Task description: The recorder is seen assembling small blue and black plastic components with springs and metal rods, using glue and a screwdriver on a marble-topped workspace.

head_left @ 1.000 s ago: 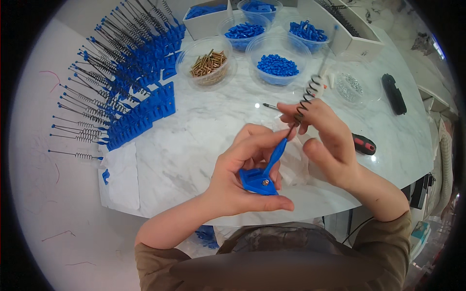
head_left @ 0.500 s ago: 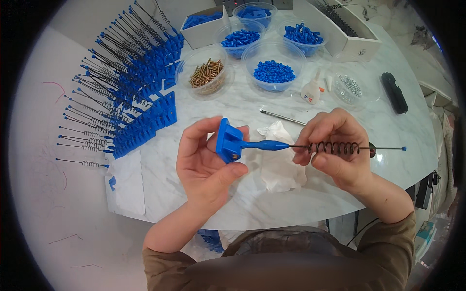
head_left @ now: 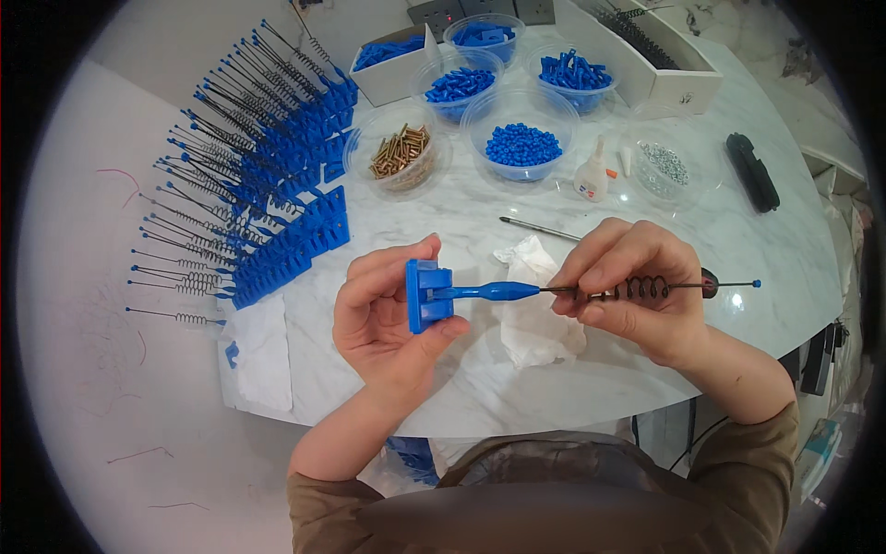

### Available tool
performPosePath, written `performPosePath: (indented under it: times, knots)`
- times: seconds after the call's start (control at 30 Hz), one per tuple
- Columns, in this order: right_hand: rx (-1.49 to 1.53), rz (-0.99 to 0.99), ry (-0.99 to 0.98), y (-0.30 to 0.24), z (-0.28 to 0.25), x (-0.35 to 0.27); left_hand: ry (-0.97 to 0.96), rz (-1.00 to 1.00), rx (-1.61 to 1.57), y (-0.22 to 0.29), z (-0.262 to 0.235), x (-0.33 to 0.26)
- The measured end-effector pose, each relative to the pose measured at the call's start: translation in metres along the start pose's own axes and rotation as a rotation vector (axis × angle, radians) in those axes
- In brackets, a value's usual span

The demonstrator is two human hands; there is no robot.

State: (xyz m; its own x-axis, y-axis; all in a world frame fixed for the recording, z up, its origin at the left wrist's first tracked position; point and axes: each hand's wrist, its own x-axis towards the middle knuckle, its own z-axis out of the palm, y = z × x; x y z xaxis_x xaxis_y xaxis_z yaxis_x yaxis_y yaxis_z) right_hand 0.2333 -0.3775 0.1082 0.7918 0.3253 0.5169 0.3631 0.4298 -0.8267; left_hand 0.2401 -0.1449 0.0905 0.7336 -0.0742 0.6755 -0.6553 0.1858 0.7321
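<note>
My left hand (head_left: pixel 383 323) grips a blue plastic bracket (head_left: pixel 417 309) between thumb and fingers. From the bracket a blue tapered sleeve (head_left: pixel 506 291) points right, with a thin dark rod (head_left: pixel 715 285) running out of it. A small blue bead (head_left: pixel 757 283) caps the rod's far end. My right hand (head_left: pixel 651 258) pinches the rod and the near end of a black coil spring (head_left: pixel 651 287) around it; the fingertips partly cover the spring. Behind that hand lies a screwdriver (head_left: pixel 535 227), its shaft and dark handle end showing. Crumpled white tissue (head_left: pixel 540 332) lies below.
Rows of similar blue assemblies (head_left: pixel 286 245) stand at the left. Clear tubs hold brass screws (head_left: pixel 399 152), blue beads (head_left: pixel 523 145), blue sleeves (head_left: pixel 572 71) and metal nuts (head_left: pixel 663 163). A glue bottle (head_left: pixel 592 175), a black tool (head_left: pixel 752 173) and a white box (head_left: pixel 683 88) lie around.
The bracket has turned more upright, its sleeve now nearly level. My right fingers cover more of the spring's near end. The whole view has shifted slightly.
</note>
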Motion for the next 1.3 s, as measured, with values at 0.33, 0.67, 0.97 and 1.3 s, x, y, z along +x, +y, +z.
performPosePath:
  times: [0.33,0.67,0.97,1.3]
  knots:
    - [0.088,0.114,0.131,-0.005,0.0,-0.005,0.042,-0.097,0.013,0.001,0.001,-0.004]
    - [0.053,0.203,0.223,-0.012,-0.001,-0.004,-0.006,-0.144,-0.005,0.002,0.004,-0.004]
    - [0.036,0.266,0.275,-0.013,-0.001,-0.004,-0.041,-0.176,0.02,-0.003,0.005,-0.006]
    - [0.123,0.338,0.307,-0.006,-0.001,-0.006,-0.043,-0.082,0.091,-0.006,0.004,-0.007]
